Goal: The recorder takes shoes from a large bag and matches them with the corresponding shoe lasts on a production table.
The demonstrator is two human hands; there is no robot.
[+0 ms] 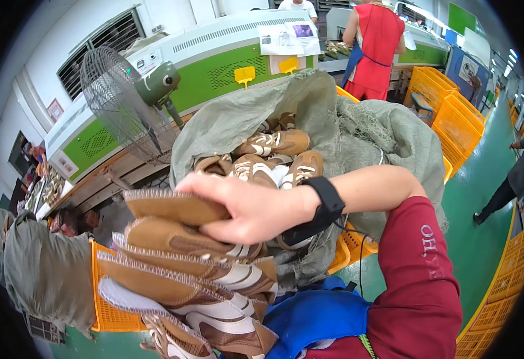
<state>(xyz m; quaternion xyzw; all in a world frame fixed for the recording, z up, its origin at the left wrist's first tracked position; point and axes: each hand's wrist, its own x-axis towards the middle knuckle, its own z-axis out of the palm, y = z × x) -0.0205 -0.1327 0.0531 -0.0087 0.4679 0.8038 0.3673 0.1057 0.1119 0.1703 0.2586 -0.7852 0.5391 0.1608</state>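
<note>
Green floor (pixel 480 245) stretches off to my right; brown shoe uppers (pixel 172 287) sit bunched at my left, the topmost upper (pixel 169 206) pinched in my part-closed right hand (pixel 253 209); forearm (pixel 373 186) reaches leftward from a bent elbow, before a grey-green sack (pixel 394 134).

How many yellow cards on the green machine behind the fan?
2. The left card is on the green panel; the right card is just below the posted papers. Others may be hidden behind the fan or sack.
</note>
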